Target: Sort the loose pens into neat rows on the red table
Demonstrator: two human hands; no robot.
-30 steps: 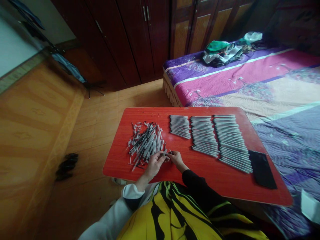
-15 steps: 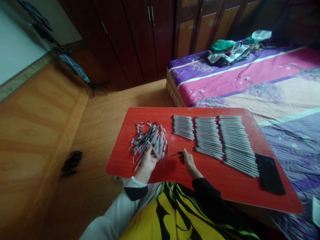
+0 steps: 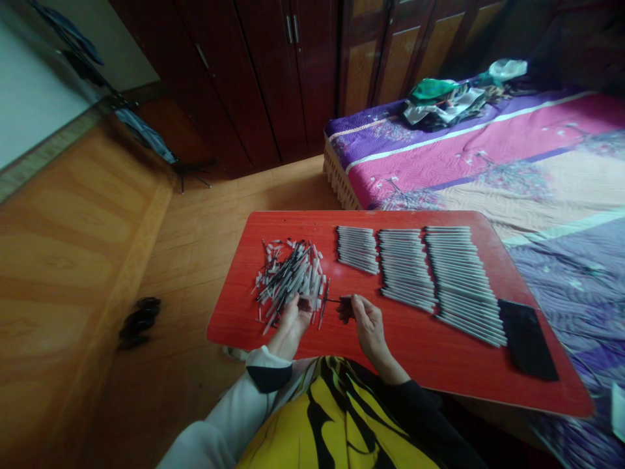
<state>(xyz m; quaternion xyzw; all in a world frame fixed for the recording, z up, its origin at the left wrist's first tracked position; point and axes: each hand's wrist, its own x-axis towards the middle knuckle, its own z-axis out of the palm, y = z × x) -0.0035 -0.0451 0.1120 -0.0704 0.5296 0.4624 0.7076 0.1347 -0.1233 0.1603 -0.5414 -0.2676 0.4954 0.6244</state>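
A red table (image 3: pixel 420 352) carries a loose heap of grey pen parts (image 3: pixel 288 277) at its left. Three tidy rows of assembled pens (image 3: pixel 439 270) lie across the middle and right. My left hand (image 3: pixel 291 319) rests at the near edge of the heap, fingers curled on a pen piece. My right hand (image 3: pixel 367 319) is just right of it, pinching a thin dark refill (image 3: pixel 336 300) that points left toward the heap.
A black phone (image 3: pixel 527 339) lies on the table's right end. A bed with a purple and pink quilt (image 3: pixel 488 163) stands behind and to the right, clothes (image 3: pixel 439 98) piled on it. Dark wardrobe doors (image 3: pixel 273 78) rise behind. Black slippers (image 3: pixel 137 319) sit on the wooden floor.
My hands, close together a second ago, parted. The left went back to the heap and the right drew away holding the thin refill, now lifted slightly.
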